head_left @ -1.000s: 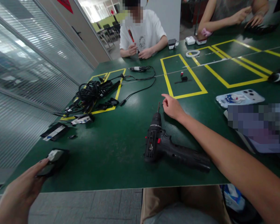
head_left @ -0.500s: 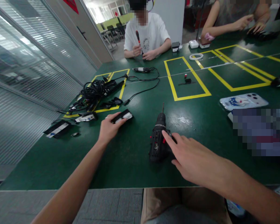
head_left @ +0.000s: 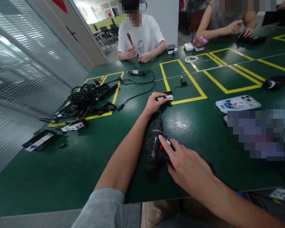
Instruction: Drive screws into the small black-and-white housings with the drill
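Note:
My left hand [head_left: 154,103] pinches a small black piece with a white part [head_left: 169,97] at the near left corner of a yellow taped rectangle. What the piece is cannot be made out. Nearer to me, a black cordless drill [head_left: 153,150] lies on its side on the green table, its thin bit [head_left: 160,115] pointing away just below my left wrist. Around the drill's handle, largely hidden, my right hand [head_left: 188,161] is closed, with the index finger stretched along the body. Inside the taped rectangle are a small black block [head_left: 184,83] and a little red item [head_left: 181,78].
Tangled black cables [head_left: 85,95] lie at the left, near a black-and-white box [head_left: 40,141]. A phone [head_left: 237,104] is on the right. Across the green table [head_left: 104,177] one person holds a screwdriver [head_left: 130,39]; another sits further right. A white ring [head_left: 191,59] lies towards the back.
My left hand has carried the black-and-white piece right and away from me, to the taped rectangle's corner. My right hand keeps its hold on the drill. The view has shifted slightly.

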A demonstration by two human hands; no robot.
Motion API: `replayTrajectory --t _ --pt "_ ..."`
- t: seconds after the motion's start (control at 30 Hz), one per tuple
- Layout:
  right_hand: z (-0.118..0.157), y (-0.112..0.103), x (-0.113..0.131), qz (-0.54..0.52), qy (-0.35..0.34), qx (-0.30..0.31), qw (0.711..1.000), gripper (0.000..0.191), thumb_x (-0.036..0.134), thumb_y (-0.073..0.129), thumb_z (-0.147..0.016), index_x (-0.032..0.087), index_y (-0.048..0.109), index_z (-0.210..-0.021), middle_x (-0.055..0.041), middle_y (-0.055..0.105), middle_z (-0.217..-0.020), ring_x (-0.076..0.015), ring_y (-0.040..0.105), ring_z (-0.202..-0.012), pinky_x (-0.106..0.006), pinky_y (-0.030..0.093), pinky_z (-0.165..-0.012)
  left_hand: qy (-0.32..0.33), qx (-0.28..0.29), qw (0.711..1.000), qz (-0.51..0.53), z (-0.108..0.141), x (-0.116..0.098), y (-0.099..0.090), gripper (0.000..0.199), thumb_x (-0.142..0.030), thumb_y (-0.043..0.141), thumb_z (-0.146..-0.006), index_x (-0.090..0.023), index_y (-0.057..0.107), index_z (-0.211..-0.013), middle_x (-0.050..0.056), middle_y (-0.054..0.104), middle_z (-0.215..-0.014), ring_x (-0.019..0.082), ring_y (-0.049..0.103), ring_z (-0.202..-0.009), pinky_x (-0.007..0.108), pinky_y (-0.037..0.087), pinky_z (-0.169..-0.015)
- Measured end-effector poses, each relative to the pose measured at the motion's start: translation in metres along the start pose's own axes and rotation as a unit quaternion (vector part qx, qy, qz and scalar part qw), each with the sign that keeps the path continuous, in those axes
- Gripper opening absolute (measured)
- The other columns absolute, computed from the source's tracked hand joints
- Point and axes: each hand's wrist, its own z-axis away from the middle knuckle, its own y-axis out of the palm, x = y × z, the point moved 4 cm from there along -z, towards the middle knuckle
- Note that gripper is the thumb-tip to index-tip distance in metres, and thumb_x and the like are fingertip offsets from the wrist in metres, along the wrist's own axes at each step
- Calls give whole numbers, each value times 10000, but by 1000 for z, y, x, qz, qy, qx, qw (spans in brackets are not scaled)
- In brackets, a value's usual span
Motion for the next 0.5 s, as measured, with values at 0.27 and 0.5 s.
replayTrajectory --t 0.27,0.5 --pt "22 -33 -35 -263 33 -21 964 1002 222 691 -717 409 182 -1559 -58 624 -1328 -274 685 -1069 -430 583 -852 12 27 999 20 -2 6 -8 301 -359 725 -773 -180 748 -1014 74 722 -1041 201 601 -1025 354 449 -946" --pt "23 -46 -50 -361 88 -99 923 985 110 709 -670 325 283 -1533 -76 621 -1305 -261 679 -1058 -326 580 -783 3 31 997 64 -1 9 -10 276 -360 744 -742 -197 756 -964 63 716 -1018 205 608 -1019 348 457 -941"
